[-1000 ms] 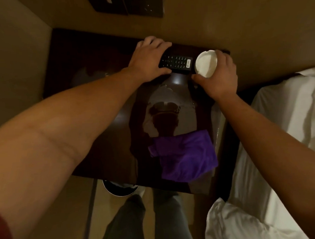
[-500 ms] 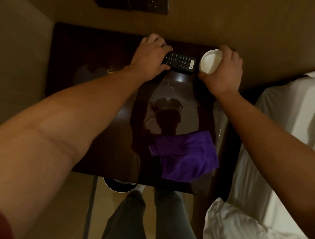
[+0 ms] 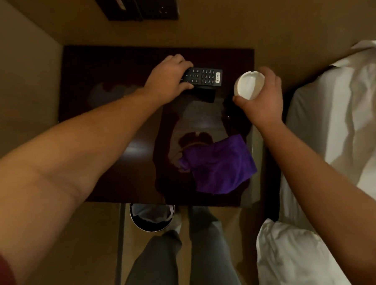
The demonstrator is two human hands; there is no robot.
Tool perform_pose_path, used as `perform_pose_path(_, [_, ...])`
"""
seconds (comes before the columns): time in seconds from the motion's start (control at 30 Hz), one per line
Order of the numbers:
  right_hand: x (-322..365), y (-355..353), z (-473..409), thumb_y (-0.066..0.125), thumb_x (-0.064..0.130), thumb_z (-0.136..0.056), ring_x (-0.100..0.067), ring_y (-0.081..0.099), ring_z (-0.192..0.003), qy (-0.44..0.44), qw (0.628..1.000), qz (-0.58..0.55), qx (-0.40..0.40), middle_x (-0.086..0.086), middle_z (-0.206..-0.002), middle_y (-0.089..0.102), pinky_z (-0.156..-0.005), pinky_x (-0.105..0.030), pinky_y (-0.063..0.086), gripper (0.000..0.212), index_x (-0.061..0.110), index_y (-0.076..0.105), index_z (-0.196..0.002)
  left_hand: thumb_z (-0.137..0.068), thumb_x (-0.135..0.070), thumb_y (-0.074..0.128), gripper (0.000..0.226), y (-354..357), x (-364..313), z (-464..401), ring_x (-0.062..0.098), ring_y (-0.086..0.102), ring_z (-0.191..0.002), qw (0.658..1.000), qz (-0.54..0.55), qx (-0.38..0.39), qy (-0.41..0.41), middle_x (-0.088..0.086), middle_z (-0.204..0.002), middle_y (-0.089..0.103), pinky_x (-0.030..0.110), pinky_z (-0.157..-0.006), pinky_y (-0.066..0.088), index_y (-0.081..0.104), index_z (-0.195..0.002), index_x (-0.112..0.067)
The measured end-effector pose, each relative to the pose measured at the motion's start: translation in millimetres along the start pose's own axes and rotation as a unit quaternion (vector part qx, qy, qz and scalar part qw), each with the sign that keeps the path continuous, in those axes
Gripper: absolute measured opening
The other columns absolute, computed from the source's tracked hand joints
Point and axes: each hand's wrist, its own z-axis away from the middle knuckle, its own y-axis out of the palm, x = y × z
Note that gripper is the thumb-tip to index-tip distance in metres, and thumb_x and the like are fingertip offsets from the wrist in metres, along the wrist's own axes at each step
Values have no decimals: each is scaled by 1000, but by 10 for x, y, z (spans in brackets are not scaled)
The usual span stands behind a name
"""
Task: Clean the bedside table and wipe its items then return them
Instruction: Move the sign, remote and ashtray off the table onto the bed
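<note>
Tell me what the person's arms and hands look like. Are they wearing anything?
Both hands, the left hand and the right hand, are bare, with no gloves, rings or watch showing. The forearms are bare too. A dark red sleeve shows high on the left arm.

Dim warm light, glare on the glossy table (image 3: 118, 159), wide-angle edge distortion.
</note>
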Motion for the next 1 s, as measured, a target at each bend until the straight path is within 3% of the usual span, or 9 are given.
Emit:
perform_pose_path(0.4, [-115, -246, 1349, 86, 38, -71, -31, 50, -130, 20, 999, 3, -39, -11, -145, 46, -100, -42, 47, 86, 22, 47, -146, -90, -40, 72, 59, 3, -445, 923, 30, 58, -118, 999, 21, 6, 47, 10, -127, 58, 44, -102, 47, 55, -140, -14])
perform_pose_path(0.53, [-137, -346, 1832, 85, 39, -71, -30, 50, -130, 31, 997, -4, -69, -11, -145, 46, -95, -33, 41, 85, 22, 47, -146, -90, -40, 73, 60, 46, -610, 1265, 30, 57, -118, 996, 23, 12, 80, 11, -127, 58, 44, -101, 46, 55, -140, -13])
perform_pose_path(1.0, [-793, -855, 3540, 85, 36, -72, -27, 51, -129, 178, 976, -14, -128, -8, -143, 48, -98, -27, 37, 82, 27, 49, -145, -89, -41, 74, 57, 532, -1820, 2095, 28, 57, -118, 977, 12, 84, 195, 8, -127, 58, 42, -99, 45, 56, -137, -16])
